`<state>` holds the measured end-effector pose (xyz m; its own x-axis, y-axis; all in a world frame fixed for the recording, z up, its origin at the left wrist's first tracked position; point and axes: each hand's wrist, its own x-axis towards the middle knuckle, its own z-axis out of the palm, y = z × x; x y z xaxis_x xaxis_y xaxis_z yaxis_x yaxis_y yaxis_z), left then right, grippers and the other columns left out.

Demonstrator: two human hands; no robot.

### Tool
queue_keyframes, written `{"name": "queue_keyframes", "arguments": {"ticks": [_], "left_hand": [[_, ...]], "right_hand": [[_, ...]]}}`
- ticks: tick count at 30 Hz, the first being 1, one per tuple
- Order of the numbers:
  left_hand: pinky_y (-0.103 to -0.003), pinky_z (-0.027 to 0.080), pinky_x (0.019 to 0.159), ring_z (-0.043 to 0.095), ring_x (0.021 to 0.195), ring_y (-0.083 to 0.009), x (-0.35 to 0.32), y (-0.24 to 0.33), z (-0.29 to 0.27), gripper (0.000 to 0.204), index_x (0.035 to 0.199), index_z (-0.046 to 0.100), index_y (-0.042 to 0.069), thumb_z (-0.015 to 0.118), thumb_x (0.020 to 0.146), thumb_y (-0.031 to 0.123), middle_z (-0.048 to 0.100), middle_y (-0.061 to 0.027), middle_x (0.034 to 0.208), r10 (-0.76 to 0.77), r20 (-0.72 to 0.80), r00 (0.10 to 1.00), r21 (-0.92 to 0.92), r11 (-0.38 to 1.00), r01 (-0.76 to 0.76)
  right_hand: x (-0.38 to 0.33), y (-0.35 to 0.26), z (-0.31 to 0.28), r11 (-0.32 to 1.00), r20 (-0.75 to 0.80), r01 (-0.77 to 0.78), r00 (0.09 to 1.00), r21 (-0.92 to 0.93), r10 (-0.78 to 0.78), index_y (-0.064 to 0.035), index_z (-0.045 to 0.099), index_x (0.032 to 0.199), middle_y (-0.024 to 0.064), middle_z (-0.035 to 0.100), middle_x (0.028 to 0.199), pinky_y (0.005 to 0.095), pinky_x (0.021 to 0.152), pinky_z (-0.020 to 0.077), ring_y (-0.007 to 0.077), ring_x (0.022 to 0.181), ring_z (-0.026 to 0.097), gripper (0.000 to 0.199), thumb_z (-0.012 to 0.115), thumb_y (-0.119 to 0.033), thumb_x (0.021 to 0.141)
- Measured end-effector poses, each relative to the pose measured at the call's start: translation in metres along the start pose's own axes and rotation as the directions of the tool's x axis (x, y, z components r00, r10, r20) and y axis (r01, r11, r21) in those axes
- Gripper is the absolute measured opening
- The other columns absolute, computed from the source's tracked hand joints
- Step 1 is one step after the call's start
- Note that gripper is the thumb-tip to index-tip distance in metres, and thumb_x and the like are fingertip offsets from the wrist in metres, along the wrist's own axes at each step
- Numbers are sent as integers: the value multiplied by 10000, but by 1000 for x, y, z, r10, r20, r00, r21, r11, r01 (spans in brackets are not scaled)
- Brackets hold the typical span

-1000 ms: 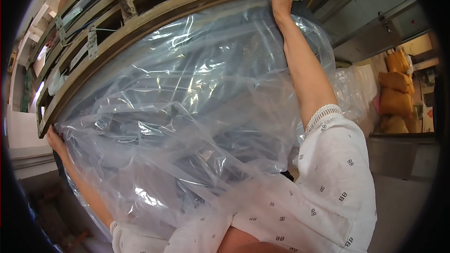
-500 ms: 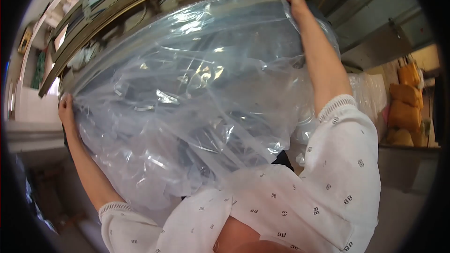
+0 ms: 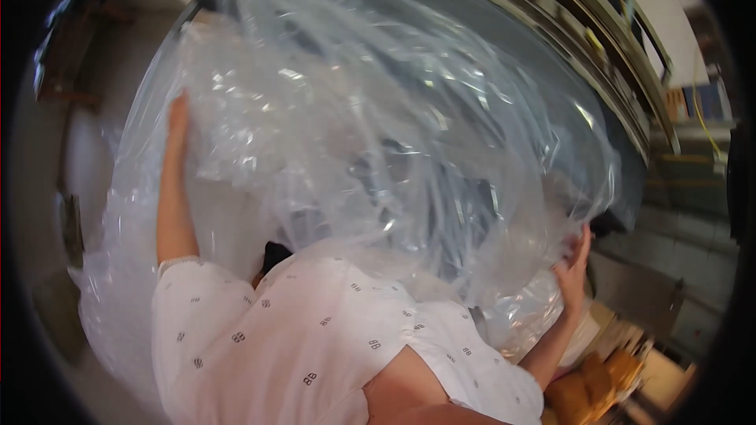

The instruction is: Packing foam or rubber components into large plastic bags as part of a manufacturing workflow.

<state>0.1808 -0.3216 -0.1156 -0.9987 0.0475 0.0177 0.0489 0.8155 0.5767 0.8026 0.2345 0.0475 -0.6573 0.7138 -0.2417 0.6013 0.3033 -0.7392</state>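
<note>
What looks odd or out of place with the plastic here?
The clear plastic sheet is crumpled and bunched, covering most of the view. The left hand and right hand press its edges. No tear shows.

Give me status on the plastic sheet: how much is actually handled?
Done: the big clear plastic sheet is lifted and spread in front of the person, bunched and wrinkled. In hand: the left hand presses its upper left part, the right hand has a grip on its lower right edge. Left: it hangs loose and billowed beside the metal frames, not flat or folded; where it ends up is unclear.
</note>
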Motion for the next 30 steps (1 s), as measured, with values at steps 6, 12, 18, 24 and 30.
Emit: {"name": "queue_keyframes", "arguments": {"ticks": [6,12,18,24,30], "left_hand": [[-300,419,841,505,1022,-183,-132,151,75,504,1199,488,3,389,908,403,521,-105,1175,-232,13,973,-159,960,231],[-310,396,873,484,1057,-202,-196,257,102,484,1212,472,5,434,892,366,508,-112,1193,-261,178,949,-338,889,308],[-320,373,906,463,1092,-221,-200,249,83,475,1225,457,7,479,877,329,496,-119,1211,-185,336,924,-501,795,341],[-329,350,939,443,1127,-240,-212,210,45,479,1238,441,8,524,861,292,483,-126,1229,-38,423,905,-640,694,328],[-339,328,972,422,1162,-259,-181,152,-12,495,1251,426,10,569,845,255,470,-133,1247,258,513,819,-736,624,264]], "right_hand": [[-3,66,109,938,330,174,941,-301,-68,-20,340,1295,148,450,1198,350,928,358,271,1079,457,746,678,-234,665],[48,27,140,909,499,325,851,-262,-161,-19,382,1236,143,475,1156,352,909,370,265,1052,474,655,665,-209,676],[96,-53,196,876,621,451,740,-173,-258,-17,433,1165,137,505,1106,354,887,385,259,1018,494,547,650,-178,689],[133,-163,265,816,688,577,604,-31,-401,-16,484,1094,131,534,1056,355,865,399,252,985,514,440,635,-147,701],[133,-265,293,754,619,650,557,91,-554,-14,535,1022,125,564,1006,357,843,414,246,951,534,336,619,-116,714]]}}
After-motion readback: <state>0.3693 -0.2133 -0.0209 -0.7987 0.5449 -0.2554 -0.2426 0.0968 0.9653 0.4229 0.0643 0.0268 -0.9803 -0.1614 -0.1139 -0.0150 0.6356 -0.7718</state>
